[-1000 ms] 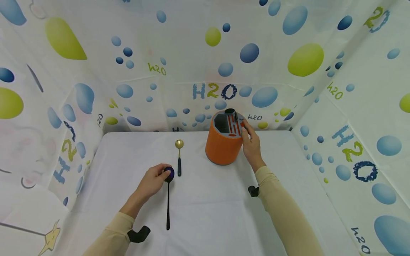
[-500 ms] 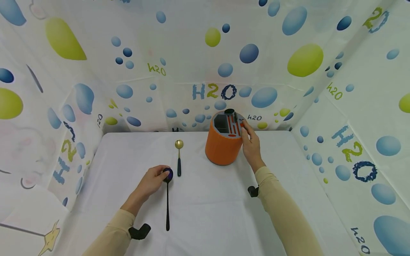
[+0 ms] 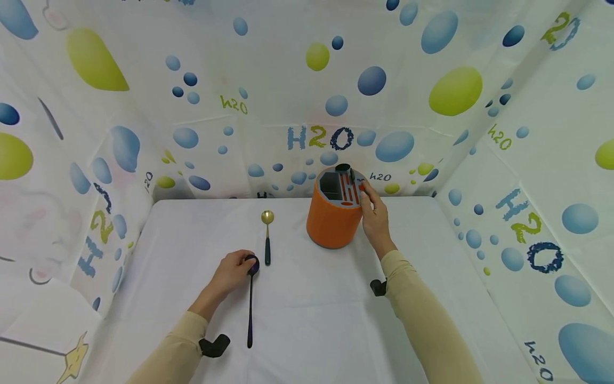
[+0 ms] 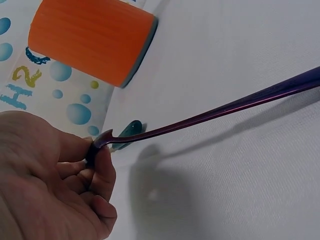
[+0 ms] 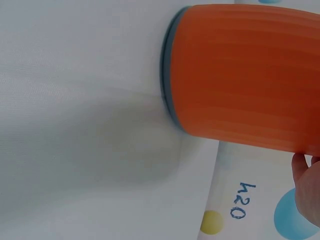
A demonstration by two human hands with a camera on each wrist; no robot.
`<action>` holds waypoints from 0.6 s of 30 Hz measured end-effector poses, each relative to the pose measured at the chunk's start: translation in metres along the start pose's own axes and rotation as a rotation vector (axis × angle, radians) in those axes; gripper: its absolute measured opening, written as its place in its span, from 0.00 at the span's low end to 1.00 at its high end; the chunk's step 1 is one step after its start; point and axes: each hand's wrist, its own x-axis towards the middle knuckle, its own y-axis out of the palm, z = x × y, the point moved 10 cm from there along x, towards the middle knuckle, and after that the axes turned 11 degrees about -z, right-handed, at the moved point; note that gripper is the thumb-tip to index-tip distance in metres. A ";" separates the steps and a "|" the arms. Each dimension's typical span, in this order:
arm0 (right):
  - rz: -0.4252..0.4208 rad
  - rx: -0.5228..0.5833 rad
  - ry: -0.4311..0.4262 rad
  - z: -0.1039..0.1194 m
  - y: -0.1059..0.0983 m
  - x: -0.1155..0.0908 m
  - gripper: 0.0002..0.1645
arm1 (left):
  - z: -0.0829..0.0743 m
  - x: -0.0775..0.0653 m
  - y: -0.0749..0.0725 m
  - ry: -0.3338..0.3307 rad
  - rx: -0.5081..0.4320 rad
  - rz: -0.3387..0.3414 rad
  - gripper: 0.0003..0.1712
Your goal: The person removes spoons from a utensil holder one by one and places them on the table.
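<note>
L hand [image 3: 231, 273] is pinching dk spoon [image 3: 250, 304], wrist [image 3: 205, 304] shifting inward vs before. R hand [image 3: 376, 221] is touching orange holder [image 3: 333, 224]; can't tell grip.

Clock as in the head view, 12 = far edge of the white cloth-covered table [image 3: 316, 325]. Orange cylindrical holder with grey slotted top [image 3: 334, 224]: upright on table, toward 1. Right hand [image 3: 376, 221] touches it at its 3. Gold-bowled spoon with dark handle [image 3: 267, 249]: on table at holder's 8, apart, bowl to 12. Long dark-purple glossy spoon [image 3: 250, 304]: between gold one's 6 and 7, handle to 6 (bowl end off the cloth). Left hand [image 3: 232, 273] at its bowl. White bubble-print curtain [image 3: 273, 85] behind, at 12.
</note>
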 end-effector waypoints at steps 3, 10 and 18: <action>0.002 0.011 0.001 -0.005 0.000 0.002 0.30 | -0.002 0.001 0.001 0.017 0.007 -0.008 0.18; -0.013 0.033 -0.018 -0.038 0.003 0.013 0.30 | 0.001 0.004 0.007 0.040 0.056 -0.017 0.18; -0.032 0.009 -0.048 -0.039 0.001 0.013 0.30 | 0.003 0.005 0.011 0.057 0.080 -0.025 0.19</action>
